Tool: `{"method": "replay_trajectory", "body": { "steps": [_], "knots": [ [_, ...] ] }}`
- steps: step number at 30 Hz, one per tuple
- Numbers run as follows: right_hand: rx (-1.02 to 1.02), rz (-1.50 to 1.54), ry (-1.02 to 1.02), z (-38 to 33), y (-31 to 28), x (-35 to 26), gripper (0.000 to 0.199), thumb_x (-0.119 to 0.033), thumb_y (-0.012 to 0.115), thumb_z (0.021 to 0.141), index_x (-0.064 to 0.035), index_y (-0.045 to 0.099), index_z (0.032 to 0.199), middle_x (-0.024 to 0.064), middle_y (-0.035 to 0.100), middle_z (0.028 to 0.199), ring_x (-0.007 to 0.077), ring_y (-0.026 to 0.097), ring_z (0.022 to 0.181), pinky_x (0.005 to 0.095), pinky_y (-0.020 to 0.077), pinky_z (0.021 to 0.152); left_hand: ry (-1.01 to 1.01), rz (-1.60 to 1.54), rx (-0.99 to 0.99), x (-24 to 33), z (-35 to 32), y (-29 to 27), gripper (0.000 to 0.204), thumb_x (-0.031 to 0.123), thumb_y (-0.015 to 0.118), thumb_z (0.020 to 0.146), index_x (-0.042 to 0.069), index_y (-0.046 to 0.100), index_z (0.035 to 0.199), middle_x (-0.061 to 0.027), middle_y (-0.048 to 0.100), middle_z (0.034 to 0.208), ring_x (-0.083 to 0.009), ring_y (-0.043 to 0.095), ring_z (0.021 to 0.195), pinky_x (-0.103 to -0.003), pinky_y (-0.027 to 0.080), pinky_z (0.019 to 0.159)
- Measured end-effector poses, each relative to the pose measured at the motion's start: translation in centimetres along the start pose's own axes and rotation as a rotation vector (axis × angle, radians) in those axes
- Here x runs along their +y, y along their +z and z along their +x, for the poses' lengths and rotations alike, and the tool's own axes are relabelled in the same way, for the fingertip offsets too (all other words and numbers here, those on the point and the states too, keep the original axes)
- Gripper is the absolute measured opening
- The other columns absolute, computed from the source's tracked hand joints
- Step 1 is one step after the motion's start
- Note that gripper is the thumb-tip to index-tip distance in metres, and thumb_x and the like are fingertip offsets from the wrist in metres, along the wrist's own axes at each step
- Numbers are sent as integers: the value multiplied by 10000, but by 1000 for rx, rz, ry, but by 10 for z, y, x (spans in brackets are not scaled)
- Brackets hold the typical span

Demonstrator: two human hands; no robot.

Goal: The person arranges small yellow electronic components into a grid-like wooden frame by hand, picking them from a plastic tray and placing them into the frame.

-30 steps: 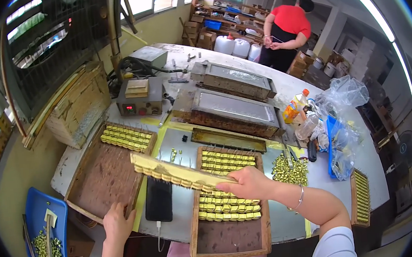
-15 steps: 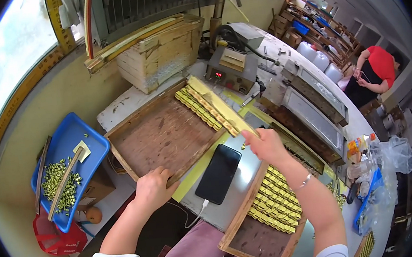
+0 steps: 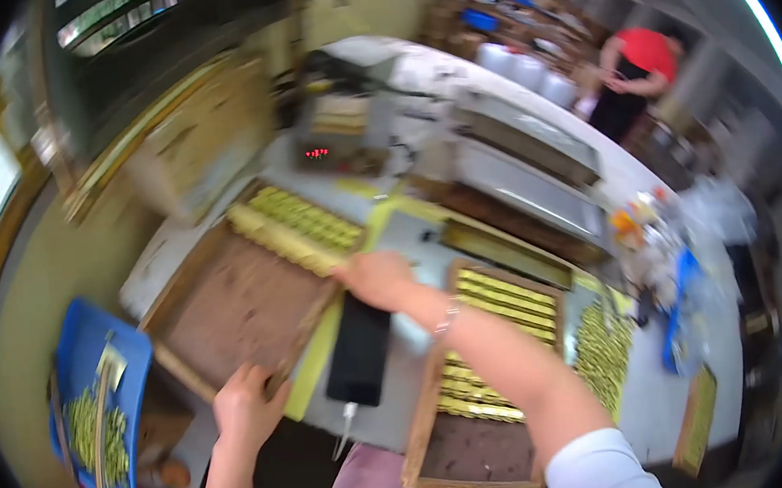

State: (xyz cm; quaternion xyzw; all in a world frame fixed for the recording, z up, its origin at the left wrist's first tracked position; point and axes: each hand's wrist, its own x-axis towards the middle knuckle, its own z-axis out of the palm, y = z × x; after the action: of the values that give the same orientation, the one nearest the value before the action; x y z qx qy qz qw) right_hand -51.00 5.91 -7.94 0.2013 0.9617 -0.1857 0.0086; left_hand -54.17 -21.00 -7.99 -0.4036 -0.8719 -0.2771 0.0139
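Note:
My right hand (image 3: 378, 281) pinches the near end of a long pale-yellow bar (image 3: 280, 240). The bar lies over a shallow wooden tray (image 3: 217, 298), alongside rows of small yellow-green pieces (image 3: 308, 216) at the tray's far right side. At the near edge of that tray, my left hand (image 3: 245, 410) is curled with its thumb against the rim. A black phone (image 3: 359, 351) with a white cable lies between the trays. Below my right forearm, a second wooden tray (image 3: 420, 429) holds several rows of the same yellow pieces. Motion blurs the picture somewhat.
A blue plastic tray (image 3: 129, 363) with loose green pieces and a wooden stick stands at the left. Behind are a wooden box (image 3: 211, 130) and a device with a red display (image 3: 318, 153). Loose pieces (image 3: 603, 346) and plastic bags (image 3: 717, 213) lie right. Someone in red (image 3: 647, 52) stands farther back.
The yellow bar has gone from above the rows' right side to their left side, lower in the tray. My right hand moved with it. The whole view has also shifted.

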Motion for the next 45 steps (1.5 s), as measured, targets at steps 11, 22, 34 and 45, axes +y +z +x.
{"method": "replay_trajectory", "body": {
  "steps": [11,22,34,45],
  "knots": [
    [17,-27,-4,-27,-32,18,439,-435,457,864,-36,637,831,174,647,770,338,632,743,431,496,659,128,118,-29,74,120,73,256,281,648,717,54,573,810,-128,604,774,-324,598,693,-413,478,622],
    [-3,-59,-26,-41,-46,31,405,-414,492,854,-51,661,791,142,654,769,324,634,760,423,498,661,10,-16,-22,88,124,85,276,298,667,688,45,559,666,-127,597,711,-349,578,650,-450,444,578],
    [-69,-246,-17,-219,-153,88,433,-435,495,857,-51,633,714,130,620,641,312,622,641,417,489,564,-19,19,-82,152,95,71,286,307,666,727,36,604,789,-130,631,786,-339,600,744,-424,467,660],
    [468,-67,141,-513,-147,214,431,-489,553,825,-98,543,644,71,487,444,259,493,356,355,389,364,-25,88,-44,258,34,96,313,335,675,707,34,603,751,-127,626,727,-314,607,696,-400,473,636]
  ]
}}
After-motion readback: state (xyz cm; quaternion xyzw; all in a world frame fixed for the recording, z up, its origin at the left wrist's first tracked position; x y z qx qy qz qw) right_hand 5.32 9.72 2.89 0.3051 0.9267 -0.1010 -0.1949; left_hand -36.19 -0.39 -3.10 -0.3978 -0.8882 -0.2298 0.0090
